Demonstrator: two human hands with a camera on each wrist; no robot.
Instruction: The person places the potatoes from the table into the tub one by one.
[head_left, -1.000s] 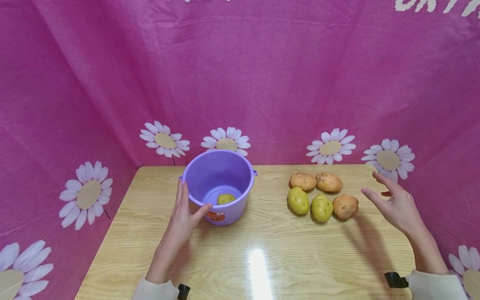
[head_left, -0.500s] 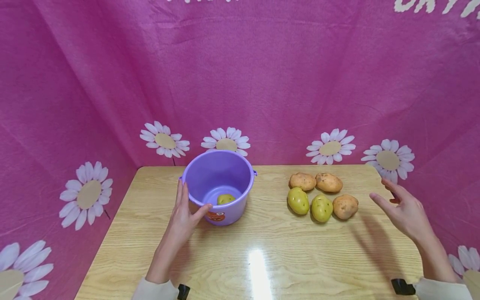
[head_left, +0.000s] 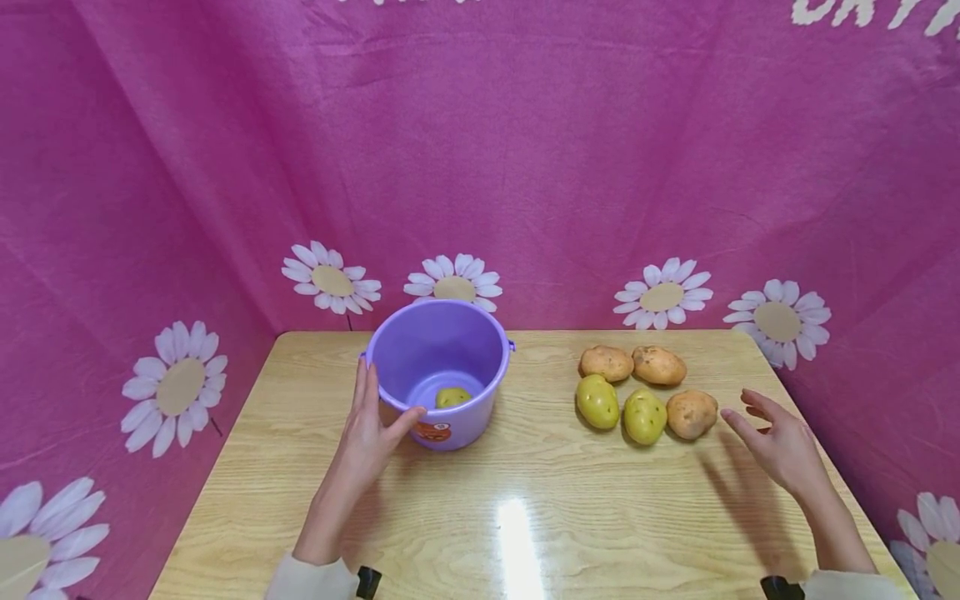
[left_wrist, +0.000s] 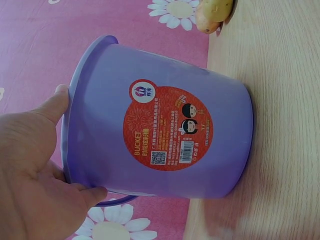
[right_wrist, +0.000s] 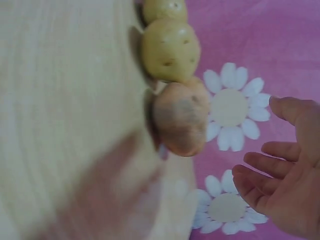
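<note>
A purple bucket [head_left: 480, 417] with a red label stands upright on the table. My left hand [head_left: 367, 446] holds its near left rim, thumb on the front edge and fingers along the left side. One yellow-green potato [head_left: 452, 397] lies at the bottom of the bucket. To the right, two yellow-green potatoes [head_left: 645, 417] and three brown potatoes [head_left: 692, 414] lie in a loose cluster. Just right of the nearest brown potato, my right hand [head_left: 783, 446] hovers above the table, thumb and fingers spread and holding nothing. In the right wrist view its palm shows, apart from the potatoes.
The wooden table [head_left: 570, 508] has a bright light reflection near its front. A magenta cloth [head_left: 555, 167] with white daisies hangs behind and on both sides. The bucket's handle [left_wrist: 117, 201] hangs at its side in the left wrist view.
My right hand first drew slightly away to the right, then came back down and left, closer to the brown potato. The left hand, bucket and potatoes have stayed in place.
</note>
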